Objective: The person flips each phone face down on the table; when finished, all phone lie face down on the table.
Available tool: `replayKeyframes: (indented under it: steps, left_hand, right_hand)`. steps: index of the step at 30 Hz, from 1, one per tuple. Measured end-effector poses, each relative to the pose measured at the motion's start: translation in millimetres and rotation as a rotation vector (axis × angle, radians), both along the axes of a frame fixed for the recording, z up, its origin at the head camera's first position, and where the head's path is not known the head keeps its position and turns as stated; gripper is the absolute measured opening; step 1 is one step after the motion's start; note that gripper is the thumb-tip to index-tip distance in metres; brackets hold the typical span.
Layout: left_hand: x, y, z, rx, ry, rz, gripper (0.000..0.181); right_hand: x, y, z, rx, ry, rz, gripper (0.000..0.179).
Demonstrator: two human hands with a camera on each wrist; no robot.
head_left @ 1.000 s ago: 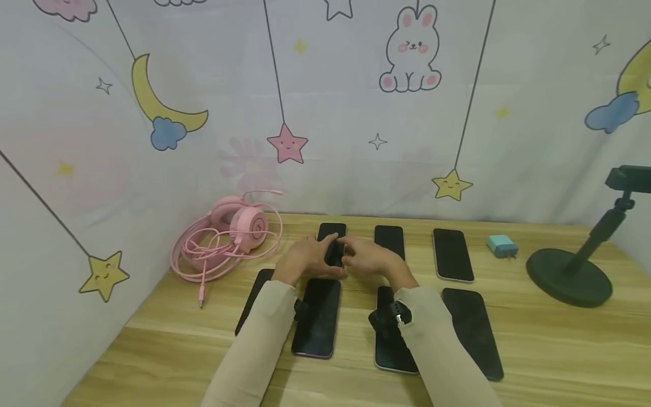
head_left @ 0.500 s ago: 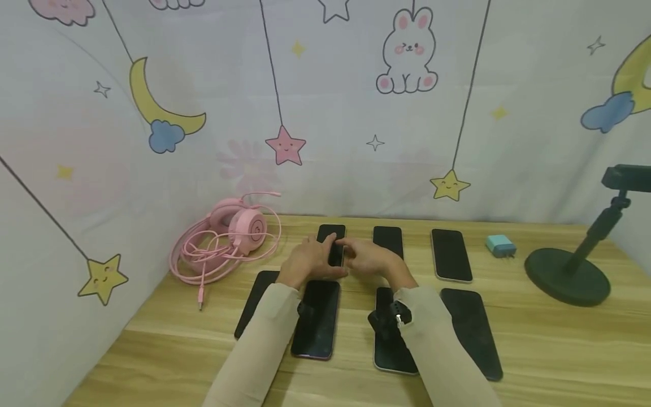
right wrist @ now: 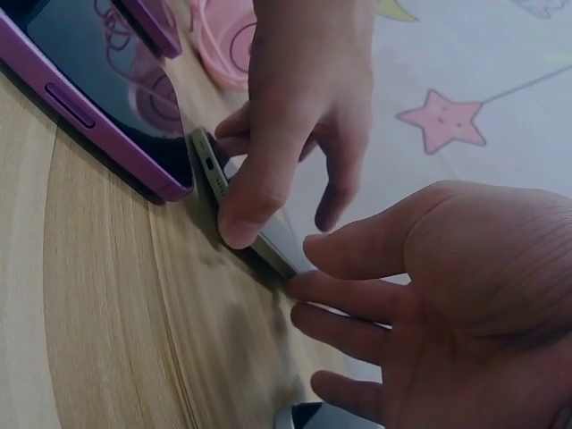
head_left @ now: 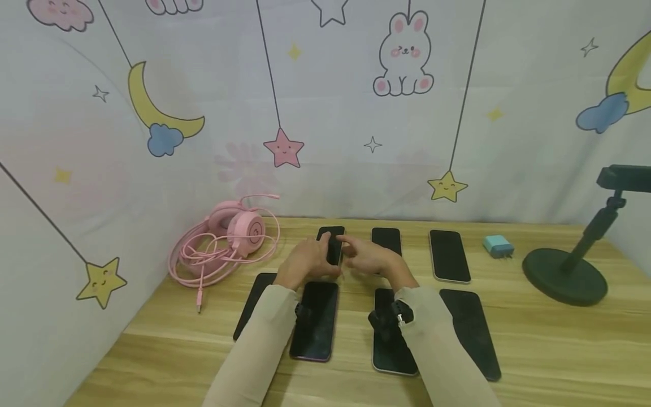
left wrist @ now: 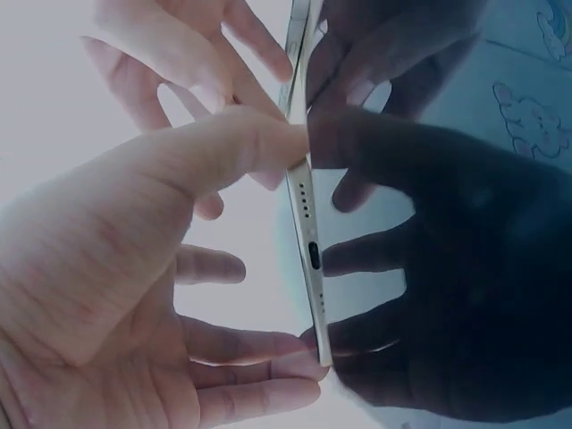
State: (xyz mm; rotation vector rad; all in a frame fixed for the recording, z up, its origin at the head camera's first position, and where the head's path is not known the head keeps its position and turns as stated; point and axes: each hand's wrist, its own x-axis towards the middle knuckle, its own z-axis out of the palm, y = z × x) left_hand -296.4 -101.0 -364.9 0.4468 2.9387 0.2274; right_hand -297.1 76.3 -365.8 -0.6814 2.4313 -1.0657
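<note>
A black-screened smartphone (head_left: 333, 252) lies in the back row between my two hands. My left hand (head_left: 305, 262) holds its near end, with the thumb on the edge beside the charging port (left wrist: 314, 255) and other fingers at the left corner. From the other side comes my right hand (head_left: 371, 257); its fingertips touch the phone's right edge while its fingers stay fairly straight. The right wrist view shows the phone's pale metal edge (right wrist: 214, 174) beneath the left thumb. Just nearer is a purple-edged phone (head_left: 315, 321), partly under the left wrist.
Two more phones lie in the back row, one at the middle (head_left: 387, 239) and one further right (head_left: 450, 255). Others lie in front, partly under the sleeves. Pink headphones (head_left: 246, 232) with coiled cable sit at left; a blue charger (head_left: 498, 246) and black stand (head_left: 564, 277) at right.
The head view has shifted slightly. Both hands stay around the same phone, with only small movements of the left thumb and fingers.
</note>
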Motion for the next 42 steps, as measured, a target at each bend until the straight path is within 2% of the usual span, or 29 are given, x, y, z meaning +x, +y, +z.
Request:
replayKeyframes:
  steps: [5,10,15,24,30,36,39,42]
  left_hand:
    - [-0.9,-2.7,2.8,-0.002,-0.012,-0.008,0.097]
    - [-4.0,-7.3,3.5,0.057,-0.005,-0.008,0.094]
    - [-7.0,-11.7,3.5,0.099,0.013,-0.018,0.089]
    - [-3.8,-17.7,8.7,0.175,-0.029,-0.012,0.081]
    - [-4.2,-20.7,12.2,0.204,-0.026,-0.072,0.076]
    - [-4.4,-22.1,12.4,0.283,-0.057,-0.143,0.071]
    - [-3.6,-23.2,11.2,0.333,-0.082,-0.162,0.07]
    - [-4.2,-24.9,10.5,0.42,-0.12,-0.165,0.069]
  right_hand:
    - [0.8,0.8,0.9,-0.036,-0.006,0.005,0.064]
    - [1.3,2.8,3.2,-0.068,0.012,-0.032,0.063]
    - [-0.1,3.1,2.1,-0.127,-0.017,-0.053,0.063]
    - [-2.3,1.2,-7.8,-0.181,-0.032,0.011,0.062]
    - [-1.1,1.0,-3.7,-0.156,-0.025,0.002,0.061]
    - [-1.8,3.1,-3.4,-0.147,-0.052,-0.037,0.061]
    - [-2.3,3.2,-4.0,-0.167,-0.058,-0.024,0.061]
    - [-2.7,3.1,-3.6,-0.176,-0.043,-0.016,0.062]
